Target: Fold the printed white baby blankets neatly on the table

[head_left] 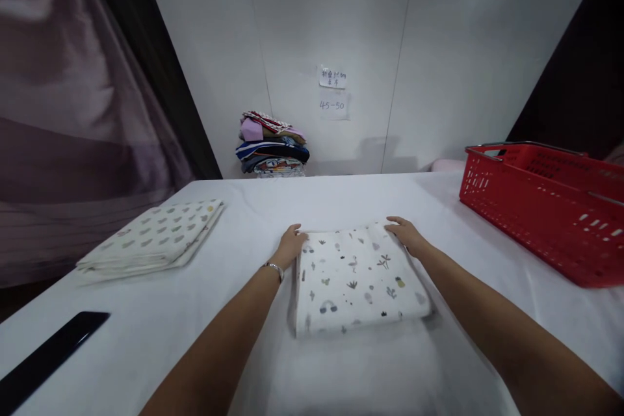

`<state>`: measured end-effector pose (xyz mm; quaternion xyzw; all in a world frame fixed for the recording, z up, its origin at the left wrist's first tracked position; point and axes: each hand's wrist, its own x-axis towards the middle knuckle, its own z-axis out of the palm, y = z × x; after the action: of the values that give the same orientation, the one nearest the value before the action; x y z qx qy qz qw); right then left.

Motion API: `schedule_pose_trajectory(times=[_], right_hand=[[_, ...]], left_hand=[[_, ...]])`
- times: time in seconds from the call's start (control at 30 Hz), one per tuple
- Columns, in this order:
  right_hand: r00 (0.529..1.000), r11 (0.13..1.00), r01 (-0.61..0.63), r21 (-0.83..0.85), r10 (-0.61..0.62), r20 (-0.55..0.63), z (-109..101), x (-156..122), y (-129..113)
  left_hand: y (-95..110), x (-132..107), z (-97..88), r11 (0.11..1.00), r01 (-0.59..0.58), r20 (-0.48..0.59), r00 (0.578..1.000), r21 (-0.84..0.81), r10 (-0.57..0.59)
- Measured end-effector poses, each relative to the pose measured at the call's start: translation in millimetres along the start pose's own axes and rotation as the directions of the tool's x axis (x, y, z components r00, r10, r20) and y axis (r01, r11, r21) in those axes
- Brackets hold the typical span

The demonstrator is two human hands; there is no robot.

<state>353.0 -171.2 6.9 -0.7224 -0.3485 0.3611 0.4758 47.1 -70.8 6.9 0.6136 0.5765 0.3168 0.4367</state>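
Observation:
A folded white cloth [358, 279] printed with small plants and animals lies in front of me on the white table [341, 198]. My left hand [291, 244], with a bracelet on its wrist, rests at the cloth's far left corner, fingers curled over the edge. My right hand [405, 234] lies at the far right corner, fingers stretched flat on the cloth's edge. Neither hand lifts the cloth; it lies flat.
A second folded patterned cloth [153, 237] lies at the left. A red plastic basket [546, 208] stands at the right. A stack of folded fabrics [273, 146] sits against the back wall. A dark flat object [49, 357] lies near the front left edge.

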Motion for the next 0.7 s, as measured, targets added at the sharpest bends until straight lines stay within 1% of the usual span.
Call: schedule_pose_trajectory(times=[0.1, 0.17, 0.23, 0.3, 0.33, 0.4, 0.47, 0.53, 0.57, 0.6, 0.63, 0.7], right_hand=[[1.000, 0.999, 0.011, -0.045, -0.011, -0.008, 1, 11, 10], [0.998, 0.986, 0.057, -0.154, -0.061, -0.024, 1, 17, 16], [0.989, 0.942, 0.128, -0.310, -0.145, -0.031, 0, 22, 22], [0.970, 0.872, 0.212, -0.441, -0.243, -0.014, 0, 24, 26], [0.955, 0.835, 0.263, -0.484, -0.298, 0.006, 1, 24, 26], [0.912, 0.758, 0.378, -0.532, -0.405, 0.070, 2, 22, 24], [0.858, 0.688, 0.493, -0.532, -0.488, 0.163, 5, 18, 20], [0.804, 0.626, 0.586, -0.514, -0.526, 0.276, 8, 14, 14], [0.779, 0.596, 0.623, -0.506, -0.535, 0.328, 9, 13, 11], [0.754, 0.566, 0.654, -0.502, -0.542, 0.371, 10, 13, 9], [0.735, 0.538, 0.676, -0.504, -0.548, 0.400, 11, 14, 8], [0.707, 0.486, 0.701, -0.522, -0.568, 0.421, 12, 16, 7]], left_hand=[[-7, 7, 4.9, 0.999, -0.025, 0.003, 1.000, 0.033, 0.025], [-10, 10, 5.6, 0.994, -0.072, 0.007, 0.997, 0.083, 0.072], [-13, 11, 5.1, 0.957, -0.177, 0.013, 0.984, 0.229, 0.179], [-14, 10, 3.9, 0.859, -0.294, 0.045, 0.952, 0.419, 0.304], [-13, 9, 2.9, 0.802, -0.338, 0.065, 0.933, 0.493, 0.353], [-11, 6, 0.6, 0.727, -0.405, 0.100, 0.900, 0.555, 0.425], [-6, 4, -1.9, 0.674, -0.489, 0.139, 0.852, 0.553, 0.505], [-2, 3, -4.4, 0.627, -0.577, 0.203, 0.799, 0.523, 0.566], [0, 3, -5.6, 0.613, -0.607, 0.239, 0.782, 0.506, 0.576], [2, 3, -6.7, 0.611, -0.622, 0.274, 0.775, 0.490, 0.569], [3, 3, -7.7, 0.619, -0.625, 0.304, 0.777, 0.476, 0.551], [4, 3, -9.3, 0.646, -0.610, 0.339, 0.792, 0.459, 0.508]])
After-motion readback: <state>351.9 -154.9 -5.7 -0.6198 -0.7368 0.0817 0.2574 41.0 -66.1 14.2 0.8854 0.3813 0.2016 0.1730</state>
